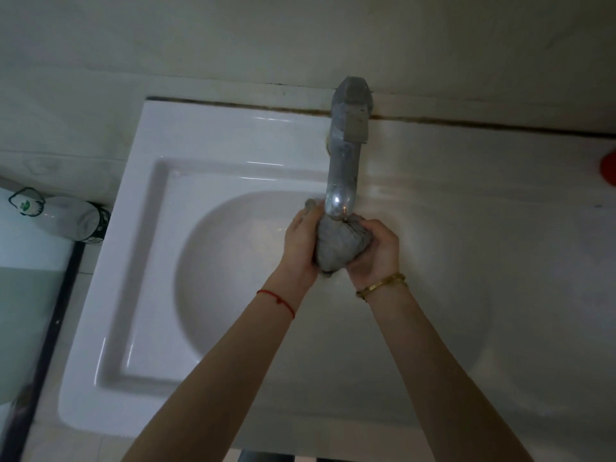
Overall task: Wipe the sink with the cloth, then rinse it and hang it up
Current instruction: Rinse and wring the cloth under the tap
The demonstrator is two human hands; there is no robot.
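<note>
A grey cloth point(340, 245) is bunched into a wad directly under the spout of the metal tap point(343, 168), over the round bowl of the white sink point(133, 261). My left hand point(300, 248) grips the cloth's left side and my right hand point(380, 251) grips its right side, squeezing it between them. Whether water is running from the spout I cannot tell. A red string circles my left wrist and a gold bangle my right.
A white bottle point(66, 218) with a dark cap stands left of the sink by a glass panel point(30, 295). The edge of a red object point(608, 168) shows on the counter at the far right. The tiled wall runs behind the tap.
</note>
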